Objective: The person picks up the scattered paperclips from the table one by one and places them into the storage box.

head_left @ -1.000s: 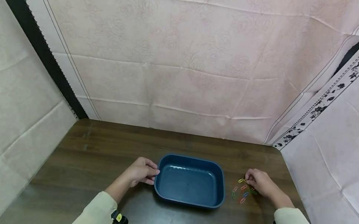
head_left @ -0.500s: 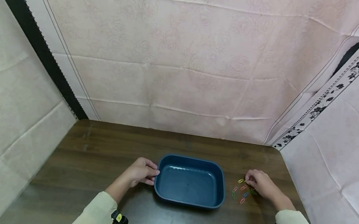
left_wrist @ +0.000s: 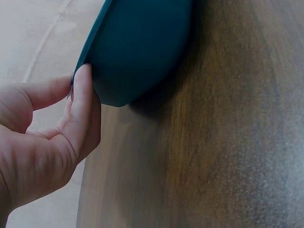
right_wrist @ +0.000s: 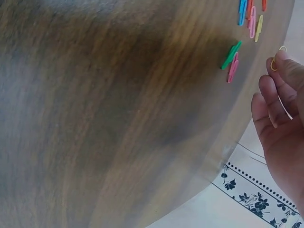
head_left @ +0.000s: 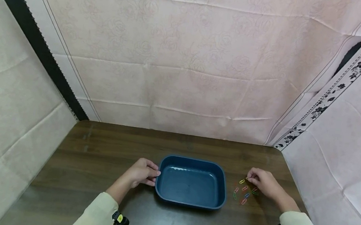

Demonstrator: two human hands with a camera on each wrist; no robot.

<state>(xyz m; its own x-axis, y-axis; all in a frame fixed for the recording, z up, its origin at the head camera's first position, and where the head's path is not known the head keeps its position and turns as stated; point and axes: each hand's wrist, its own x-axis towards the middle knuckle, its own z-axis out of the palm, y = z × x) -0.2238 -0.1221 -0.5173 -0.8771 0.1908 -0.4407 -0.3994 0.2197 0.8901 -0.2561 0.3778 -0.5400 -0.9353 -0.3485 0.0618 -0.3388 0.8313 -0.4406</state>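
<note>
A dark blue rectangular tray point(head_left: 190, 200) with raised walls stands on the wooden table. My left hand point(head_left: 141, 172) pinches its left rim between thumb and fingers; the left wrist view shows the thumb on one side of the rim and fingers on the outer wall. Right of the tray, my right hand point(head_left: 264, 182) pinches a yellow paper clip point(right_wrist: 273, 64) between thumb and forefinger, above the tabletop. Just left of and below that hand lie several coloured paper clips, among them a yellow one point(head_left: 242, 181), a blue one point(head_left: 247, 195) and a green one point(right_wrist: 231, 55).
The brown wooden table point(head_left: 91, 176) has rounded far corners. Pale patterned cloth point(head_left: 187, 53) hangs behind it, with further cloth sheets at the left and right sides. A black device point(head_left: 120, 220) is worn on the left wrist.
My right hand has risen slightly and shifted a little right, with the yellow paper clip pinched in its fingertips. The left hand and the tray have stayed in place.
</note>
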